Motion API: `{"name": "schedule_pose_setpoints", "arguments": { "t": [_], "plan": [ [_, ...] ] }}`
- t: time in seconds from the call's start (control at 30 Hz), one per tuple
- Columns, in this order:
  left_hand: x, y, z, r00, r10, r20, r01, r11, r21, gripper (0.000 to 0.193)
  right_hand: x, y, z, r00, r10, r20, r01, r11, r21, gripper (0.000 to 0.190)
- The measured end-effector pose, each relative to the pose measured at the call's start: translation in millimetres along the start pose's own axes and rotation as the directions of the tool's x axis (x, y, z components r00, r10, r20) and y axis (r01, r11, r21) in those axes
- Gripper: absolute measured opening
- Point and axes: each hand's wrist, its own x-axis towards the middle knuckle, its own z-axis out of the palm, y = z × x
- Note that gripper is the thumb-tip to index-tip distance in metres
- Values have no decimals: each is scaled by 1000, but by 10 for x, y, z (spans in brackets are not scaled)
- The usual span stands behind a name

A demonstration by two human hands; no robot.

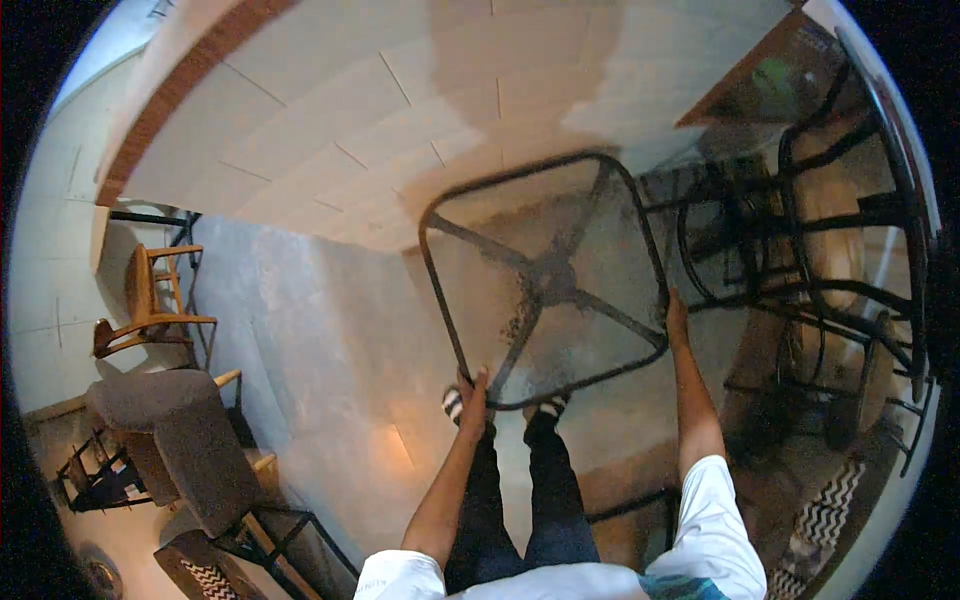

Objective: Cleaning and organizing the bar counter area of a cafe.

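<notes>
In front of my legs a square glass tabletop (480,217) with a dark metal rim and rounded corners is held up off the floor. Below or through the glass shows a metal cross-shaped support (555,277) with dark marks around its centre. My left hand (471,394) grips the rim at the corner nearest my feet. My right hand (676,319) is at the rim on the right side, its fingers partly hidden by the frame.
A wooden chair (169,300) and a grey upholstered chair (195,442) stand at the left. Several dark metal frames (810,285) crowd the right side. A tiled wall (337,112) rises ahead. Zigzag-patterned fabric (825,502) lies at the lower right.
</notes>
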Motion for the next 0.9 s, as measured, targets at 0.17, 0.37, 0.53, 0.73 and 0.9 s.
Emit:
{"name": "schedule_pose_setpoints", "arguments": {
  "t": [0.17,0.37,0.53,0.73,0.9],
  "plan": [
    [-20,158,667,974,-189,127,179,980,88,101,962,1450,-681,472,-864,-175,289,339,-895,47],
    [274,-441,203,976,110,190,-158,954,256,101,650,1387,-69,947,-114,-299,157,980,124,73],
    [188,-187,1070,958,-205,203,234,963,-132,87,942,1803,-1279,950,-123,-286,124,992,-12,64],
    [239,-144,574,967,6,-255,169,735,656,85,63,734,-42,800,-413,-436,213,874,-436,59],
    [99,1021,699,892,297,340,-409,851,330,67,-1464,-1437,-51,674,-663,-325,662,738,-131,51]
  ]
}}
